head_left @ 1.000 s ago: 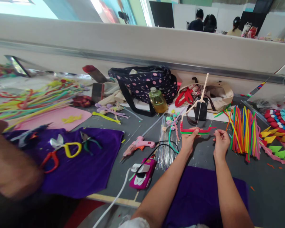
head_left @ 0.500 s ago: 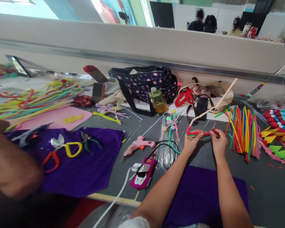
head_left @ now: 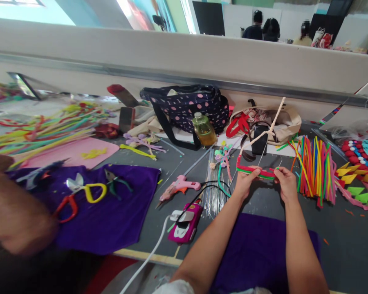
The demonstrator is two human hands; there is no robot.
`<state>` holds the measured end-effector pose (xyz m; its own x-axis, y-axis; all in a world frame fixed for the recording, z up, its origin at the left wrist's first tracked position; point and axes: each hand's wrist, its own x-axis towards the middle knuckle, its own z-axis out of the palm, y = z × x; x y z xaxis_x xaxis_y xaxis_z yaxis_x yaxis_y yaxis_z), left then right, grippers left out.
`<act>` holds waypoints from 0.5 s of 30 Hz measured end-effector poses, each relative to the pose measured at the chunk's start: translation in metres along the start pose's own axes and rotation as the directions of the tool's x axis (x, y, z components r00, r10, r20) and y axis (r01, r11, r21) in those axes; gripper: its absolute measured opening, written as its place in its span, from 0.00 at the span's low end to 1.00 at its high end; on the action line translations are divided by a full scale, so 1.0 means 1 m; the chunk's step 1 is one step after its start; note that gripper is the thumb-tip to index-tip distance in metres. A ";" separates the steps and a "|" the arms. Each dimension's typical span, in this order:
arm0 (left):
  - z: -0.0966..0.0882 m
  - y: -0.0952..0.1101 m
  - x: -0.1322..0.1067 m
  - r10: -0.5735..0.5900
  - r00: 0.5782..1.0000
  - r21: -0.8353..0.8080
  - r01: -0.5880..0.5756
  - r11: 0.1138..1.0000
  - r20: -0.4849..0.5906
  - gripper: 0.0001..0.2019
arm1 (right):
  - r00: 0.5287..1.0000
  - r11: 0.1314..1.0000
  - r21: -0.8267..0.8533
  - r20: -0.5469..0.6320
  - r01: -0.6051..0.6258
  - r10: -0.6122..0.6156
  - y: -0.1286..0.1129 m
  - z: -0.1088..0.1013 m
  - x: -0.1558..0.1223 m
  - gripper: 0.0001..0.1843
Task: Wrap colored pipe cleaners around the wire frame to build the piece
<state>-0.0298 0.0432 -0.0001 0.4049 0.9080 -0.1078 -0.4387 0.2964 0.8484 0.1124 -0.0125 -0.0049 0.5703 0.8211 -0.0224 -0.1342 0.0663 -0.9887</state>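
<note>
Held strips [head_left: 266, 173] red, green; bag [head_left: 184, 107] navy, pink-dotted.

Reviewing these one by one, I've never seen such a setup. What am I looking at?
There is no machine: a person works bare-handed, and every picture comes from one head-worn camera looking forward and down. The left hand holds a red and green strip with a cream stem rising from its left end; the right hand pinches the strip's other end. On the grey table lie a bundle of coloured sticks and a pink glue gun; a bottle stands before a spotted bag. Further left, scissors and pliers lie on a purple cloth, and another person's arm shows at the edge.
</note>
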 end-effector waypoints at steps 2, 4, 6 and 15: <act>-0.001 0.000 0.001 -0.013 1.000 -0.024 0.013 1.000 -0.004 0.19 | 1.000 0.999 0.036 0.013 -0.019 0.019 -0.002 0.001 0.000 0.16; -0.002 -0.002 0.003 0.012 0.999 -0.021 -0.013 1.000 -0.043 0.19 | 1.000 1.000 0.022 -0.014 -0.015 0.015 -0.002 0.002 0.000 0.18; -0.002 -0.005 0.005 0.056 0.994 0.004 -0.056 0.998 -0.097 0.19 | 0.993 0.998 -0.038 -0.103 0.046 -0.050 -0.003 0.002 0.000 0.19; -0.002 -0.018 0.003 0.350 0.937 0.348 -0.328 0.878 -0.003 0.12 | 0.852 0.577 -0.712 0.059 0.401 -0.520 -0.001 0.010 -0.014 0.18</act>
<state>-0.0216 0.0414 -0.0170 0.2234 0.9550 0.1949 -0.2389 -0.1402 0.9609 0.0963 -0.0180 -0.0020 0.5080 0.6987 0.5037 0.7280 -0.0358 -0.6846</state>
